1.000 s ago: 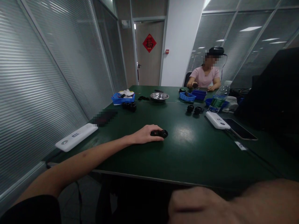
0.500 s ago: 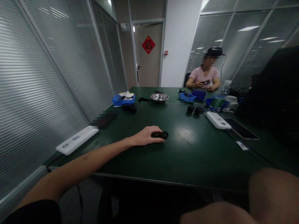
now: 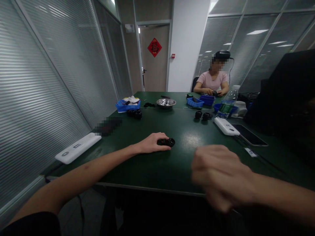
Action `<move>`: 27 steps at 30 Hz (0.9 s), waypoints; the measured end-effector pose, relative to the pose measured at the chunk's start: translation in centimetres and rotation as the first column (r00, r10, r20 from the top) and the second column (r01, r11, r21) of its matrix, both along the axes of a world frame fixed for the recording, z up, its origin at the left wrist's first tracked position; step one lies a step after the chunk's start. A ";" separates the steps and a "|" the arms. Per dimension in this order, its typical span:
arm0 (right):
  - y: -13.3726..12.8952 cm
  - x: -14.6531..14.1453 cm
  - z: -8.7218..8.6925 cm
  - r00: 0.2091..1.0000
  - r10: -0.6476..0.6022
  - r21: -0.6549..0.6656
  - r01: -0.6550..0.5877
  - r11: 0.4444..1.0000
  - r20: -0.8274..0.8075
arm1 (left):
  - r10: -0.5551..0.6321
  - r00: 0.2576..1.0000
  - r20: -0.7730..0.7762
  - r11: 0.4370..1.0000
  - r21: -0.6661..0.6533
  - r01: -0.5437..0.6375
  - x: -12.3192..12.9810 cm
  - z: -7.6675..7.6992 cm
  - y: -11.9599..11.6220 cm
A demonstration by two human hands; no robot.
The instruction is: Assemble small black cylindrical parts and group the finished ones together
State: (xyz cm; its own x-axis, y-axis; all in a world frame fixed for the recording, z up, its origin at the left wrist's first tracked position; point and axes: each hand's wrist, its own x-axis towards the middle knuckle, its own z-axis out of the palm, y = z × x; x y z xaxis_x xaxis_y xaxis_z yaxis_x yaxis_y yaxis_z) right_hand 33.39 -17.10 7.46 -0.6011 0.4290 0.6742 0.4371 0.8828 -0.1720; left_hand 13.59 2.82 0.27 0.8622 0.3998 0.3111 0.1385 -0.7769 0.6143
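My left hand [image 3: 155, 143] rests on the green table [image 3: 147, 170] near its middle, thumb and fingers closed round a small black object [image 3: 169, 142] with a round end that sticks out to the right. My right hand [image 3: 219, 173], blurred by motion, is raised at the lower right over the table's front edge. Its fingers are curled in, and whether they hold anything is hidden.
Farther back are a steel bowl [image 3: 166, 104], a blue tray [image 3: 128, 105], another blue tray [image 3: 195, 102], black parts [image 3: 206, 116] and a bottle [image 3: 227, 103]. Power banks [image 3: 226, 126] lie both sides. A person [image 3: 213, 80] sits across the table.
My right hand has come up from the lower right corner towards the table's middle. My left hand keeps its hold on the black object. The other person's hands have dropped lower.
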 end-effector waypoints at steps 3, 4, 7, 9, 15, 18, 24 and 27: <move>5.5 1.5 -2.6 0.948 -0.318 -0.050 0.318 0.947 0.014 | 0.006 1.000 -0.005 1.000 -0.001 -0.006 0.0 0.1 0.0; 6.9 2.2 -3.5 0.920 -0.387 -0.121 0.391 0.912 0.055 | 0.002 1.000 -0.012 1.000 -0.004 -0.002 0.0 0.1 0.0; 9.3 4.0 -5.8 0.899 -0.419 -0.268 0.437 0.858 0.124 | -0.012 0.999 -0.035 1.000 -0.013 0.011 -0.1 0.2 0.0; 9.7 4.5 -6.7 0.915 -0.388 -0.309 0.403 0.862 0.110 | -0.020 0.999 -0.036 1.000 -0.013 0.020 -0.1 0.2 0.1; 10.0 3.9 -7.0 0.940 -0.336 -0.323 0.338 0.884 0.064 | -0.032 0.999 -0.010 0.999 0.007 0.033 -0.1 0.0 0.1; 9.9 3.8 -6.9 0.946 -0.319 -0.339 0.318 0.885 0.054 | -0.019 0.999 -0.030 1.000 0.001 0.019 -0.1 0.1 0.0; 9.5 3.8 -6.8 0.944 -0.324 -0.374 0.322 0.870 0.060 | -0.005 0.999 -0.047 1.000 -0.012 0.005 -0.2 0.4 -0.2; 9.5 3.7 -6.7 0.938 -0.341 -0.375 0.337 0.863 0.059 | -0.013 0.999 -0.039 1.000 -0.007 0.013 -0.2 0.3 -0.1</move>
State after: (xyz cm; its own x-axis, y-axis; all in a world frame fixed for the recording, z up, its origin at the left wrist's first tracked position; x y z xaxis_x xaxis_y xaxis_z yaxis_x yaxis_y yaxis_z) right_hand 37.06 -7.57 0.74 -0.3673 0.8262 0.4272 0.6945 0.5492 -0.4648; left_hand 13.43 2.74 0.54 0.8787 0.3906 0.2742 0.1526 -0.7743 0.6141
